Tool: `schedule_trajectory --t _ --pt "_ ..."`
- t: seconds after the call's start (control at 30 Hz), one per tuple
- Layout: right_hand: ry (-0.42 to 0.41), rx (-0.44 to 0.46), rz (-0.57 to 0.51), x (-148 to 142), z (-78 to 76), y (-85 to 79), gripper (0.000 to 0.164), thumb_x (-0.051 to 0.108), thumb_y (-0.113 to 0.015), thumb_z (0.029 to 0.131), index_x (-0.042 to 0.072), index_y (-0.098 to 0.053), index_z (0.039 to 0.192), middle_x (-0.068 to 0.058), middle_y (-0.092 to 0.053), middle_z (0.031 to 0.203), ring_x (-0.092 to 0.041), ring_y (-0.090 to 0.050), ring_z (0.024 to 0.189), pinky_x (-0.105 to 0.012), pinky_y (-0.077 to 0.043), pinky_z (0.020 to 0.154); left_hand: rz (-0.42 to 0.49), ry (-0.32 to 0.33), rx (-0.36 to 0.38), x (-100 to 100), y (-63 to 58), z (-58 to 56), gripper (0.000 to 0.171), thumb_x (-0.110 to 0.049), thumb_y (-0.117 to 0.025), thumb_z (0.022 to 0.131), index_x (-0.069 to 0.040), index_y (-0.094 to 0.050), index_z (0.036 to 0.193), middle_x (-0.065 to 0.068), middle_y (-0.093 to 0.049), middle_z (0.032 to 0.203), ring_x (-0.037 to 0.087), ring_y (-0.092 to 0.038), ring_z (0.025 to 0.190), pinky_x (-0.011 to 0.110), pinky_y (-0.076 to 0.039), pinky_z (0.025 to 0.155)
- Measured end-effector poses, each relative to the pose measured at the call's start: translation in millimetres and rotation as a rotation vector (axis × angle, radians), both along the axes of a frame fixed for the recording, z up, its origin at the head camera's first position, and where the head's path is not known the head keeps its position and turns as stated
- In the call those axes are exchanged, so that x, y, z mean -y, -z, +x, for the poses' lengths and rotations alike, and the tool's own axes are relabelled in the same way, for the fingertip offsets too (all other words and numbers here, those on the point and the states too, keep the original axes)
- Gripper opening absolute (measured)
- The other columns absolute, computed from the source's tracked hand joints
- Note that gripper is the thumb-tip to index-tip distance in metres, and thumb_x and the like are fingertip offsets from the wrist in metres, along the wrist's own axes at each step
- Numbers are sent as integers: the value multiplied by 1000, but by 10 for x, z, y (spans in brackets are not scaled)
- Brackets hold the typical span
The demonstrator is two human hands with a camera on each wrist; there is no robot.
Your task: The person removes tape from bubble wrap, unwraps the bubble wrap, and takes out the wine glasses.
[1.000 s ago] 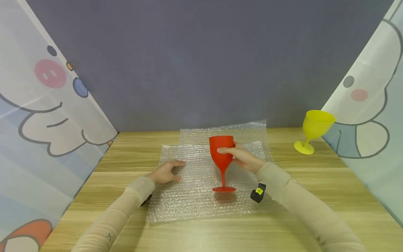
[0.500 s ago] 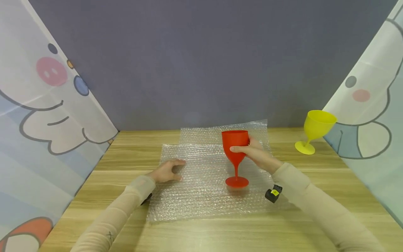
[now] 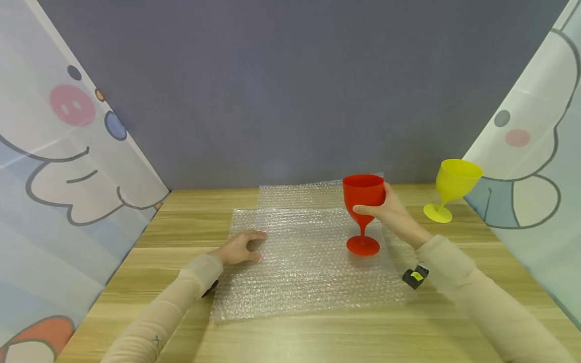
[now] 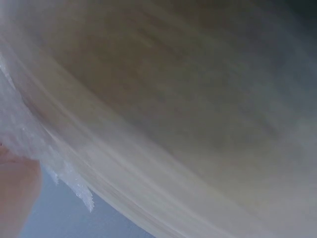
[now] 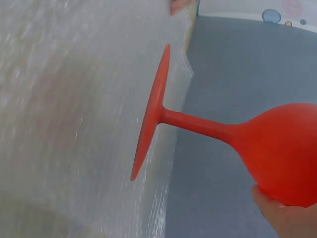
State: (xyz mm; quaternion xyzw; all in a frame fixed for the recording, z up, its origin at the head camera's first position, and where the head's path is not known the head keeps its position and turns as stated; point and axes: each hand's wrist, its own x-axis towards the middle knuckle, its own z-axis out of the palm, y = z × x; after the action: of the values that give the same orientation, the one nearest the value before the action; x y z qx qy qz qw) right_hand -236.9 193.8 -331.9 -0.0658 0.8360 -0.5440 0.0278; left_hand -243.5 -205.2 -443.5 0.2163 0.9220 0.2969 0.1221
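My right hand (image 3: 391, 210) grips a red plastic goblet (image 3: 363, 190) by its bowl, thumb across the near side. The goblet is upright, its round foot raised over the right part of a bubble wrap sheet (image 3: 290, 282). In the right wrist view the goblet's stem and foot (image 5: 151, 114) show plainly, with a gap between foot and wrap. My left hand (image 3: 236, 248) rests at the left edge of the bubble wrap, fingers loosely spread and holding nothing. The left wrist view is mostly filled by a blurred sleeve (image 4: 173, 139), with a bit of the hand (image 4: 17, 193) at lower left.
A yellow goblet (image 3: 457, 180) stands upright at the back right of the wooden table (image 3: 290, 340). Another piece of bubble wrap (image 3: 281, 195) lies behind, partly under the first. A grey wall (image 3: 290, 91) closes the back, and cartoon-printed cloths flank both sides.
My right hand has carried the red goblet to the right and slightly back, away from the middle of the wrap. The left hand stays in place.
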Motion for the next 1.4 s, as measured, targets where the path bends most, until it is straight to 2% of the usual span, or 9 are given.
schedule_trajectory --t 0.3,0.63,0.93,1.07,1.17,1.3,1.4 --pt "107 -68 75 -268 8 -17 85 35 -69 79 5 -18 140 -18 -38 132 -32 -41 111 -35 -42 86 14 -7 4 -15 -11 6 67 -27 -75 72 -10 -48 131 7 -40 142 32 -26 135 53 -21 110" --pt "275 -160 127 -569 -16 22 84 36 -68 79 3 -19 139 -17 -37 132 -27 -41 108 -26 -42 79 20 -20 25 -23 -25 27 68 -28 -75 71 -11 -48 131 4 -40 142 31 -25 136 54 -20 110" --pt "292 -153 132 -873 35 41 84 37 -67 80 11 -16 141 -13 -33 134 -20 -38 106 -21 -41 77 34 -19 34 -29 -12 10 68 -28 -75 71 -11 -48 131 4 -40 142 31 -24 136 52 -20 111" --pt "295 -170 166 -1016 61 97 84 36 -68 79 9 -17 141 -12 -35 131 -12 -38 100 -15 -40 73 57 -9 44 -45 -5 10 68 -28 -75 71 -10 -48 131 5 -40 142 32 -24 136 53 -19 111" --pt "307 -189 167 -1104 60 156 82 34 -69 78 8 -20 139 -6 -39 126 -7 -39 96 -11 -40 71 79 -5 53 -39 -3 9 67 -28 -75 71 -10 -47 131 5 -39 142 33 -24 136 54 -19 110" --pt "328 -189 156 -1191 43 232 82 35 -69 78 8 -20 139 -1 -39 123 -4 -39 95 -9 -39 71 89 -6 55 -10 7 1 67 -28 -74 71 -9 -48 130 6 -39 142 34 -24 135 56 -19 110" --pt "341 -182 138 -1253 33 286 83 33 -69 79 10 -18 140 -3 -37 125 -4 -38 96 -11 -38 73 77 -6 44 -5 9 -1 68 -29 -75 71 -10 -48 130 6 -40 142 34 -24 135 55 -19 110"
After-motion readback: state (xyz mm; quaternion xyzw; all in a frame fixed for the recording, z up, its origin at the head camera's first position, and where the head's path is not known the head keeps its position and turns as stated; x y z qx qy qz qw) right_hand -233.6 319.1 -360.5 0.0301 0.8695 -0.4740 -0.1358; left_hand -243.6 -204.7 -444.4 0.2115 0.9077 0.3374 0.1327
